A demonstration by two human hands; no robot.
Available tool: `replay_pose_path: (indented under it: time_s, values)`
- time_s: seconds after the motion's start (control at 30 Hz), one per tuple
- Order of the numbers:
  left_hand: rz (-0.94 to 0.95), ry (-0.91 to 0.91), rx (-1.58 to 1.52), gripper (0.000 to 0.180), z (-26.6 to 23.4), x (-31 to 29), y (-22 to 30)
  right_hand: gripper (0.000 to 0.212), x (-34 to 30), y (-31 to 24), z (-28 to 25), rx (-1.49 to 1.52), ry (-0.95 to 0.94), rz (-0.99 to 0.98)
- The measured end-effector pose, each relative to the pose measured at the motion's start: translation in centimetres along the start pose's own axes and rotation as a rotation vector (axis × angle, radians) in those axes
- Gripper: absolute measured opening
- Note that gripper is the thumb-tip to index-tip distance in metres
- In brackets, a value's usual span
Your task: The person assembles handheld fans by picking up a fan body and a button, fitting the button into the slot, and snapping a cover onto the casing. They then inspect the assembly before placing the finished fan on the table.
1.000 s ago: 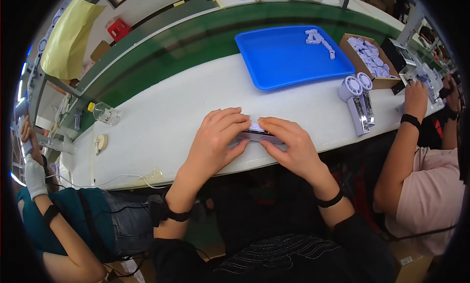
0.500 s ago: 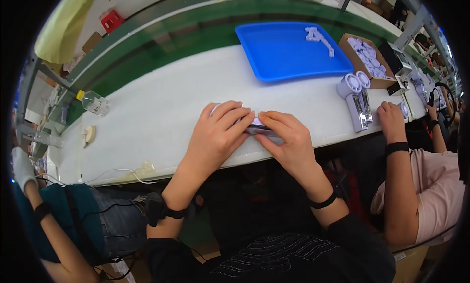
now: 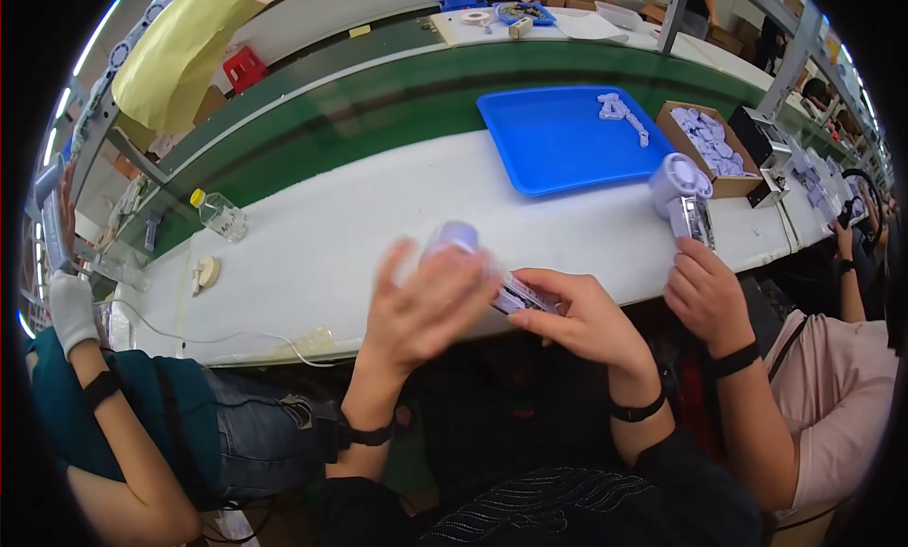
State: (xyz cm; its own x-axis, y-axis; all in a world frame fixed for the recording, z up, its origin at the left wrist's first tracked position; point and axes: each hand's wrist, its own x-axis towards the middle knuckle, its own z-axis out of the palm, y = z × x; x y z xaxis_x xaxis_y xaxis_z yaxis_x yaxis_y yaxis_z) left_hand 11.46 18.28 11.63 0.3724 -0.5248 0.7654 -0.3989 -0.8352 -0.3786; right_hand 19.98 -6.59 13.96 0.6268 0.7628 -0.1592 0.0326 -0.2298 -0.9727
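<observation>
A lavender handheld fan (image 3: pixel 458 235) is tilted over the white bench in front of me, its handle open with inner parts showing. My right hand (image 3: pixel 596 322) is closed around that handle (image 3: pixel 523 296), thumb on the near side. Over the fan's round head is my left hand (image 3: pixel 426 306), smeared by motion. Its fingers look spread, but whether they grip the fan cannot be made out. The hand hides much of the fan's middle.
A blue tray (image 3: pixel 539 173) holds lavender parts (image 3: pixel 621 118). Beside it stand a cardboard box (image 3: pixel 733 185) of lavender pieces and another fan (image 3: pixel 678 190), held by a co-worker's hand (image 3: pixel 705 292). A bottle (image 3: pixel 223 218), cream-coloured piece (image 3: pixel 205 275) and white cable (image 3: pixel 227 339) lie left.
My left hand has lifted and turned in a blur, exposing the fan's head and open handle. My right hand keeps its hold. The right co-worker's hand has moved onto a fan. The view has shifted.
</observation>
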Motion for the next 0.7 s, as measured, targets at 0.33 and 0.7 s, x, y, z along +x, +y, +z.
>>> replay_pose_path:
  time_s: [0.33, 0.7]
  values:
    - [-1.273, 0.229, -1.714, 0.070, -0.2, 1.7, 2.6, 0.056, 0.5, 0.1, 5.1, 0.470, 0.090, -0.308]
    - [-1.201, -0.098, -1.721, 0.070, -1.0, 2.7, 4.4, 0.032, -0.7, 0.6, 4.2, 0.070, 0.009, -0.302]
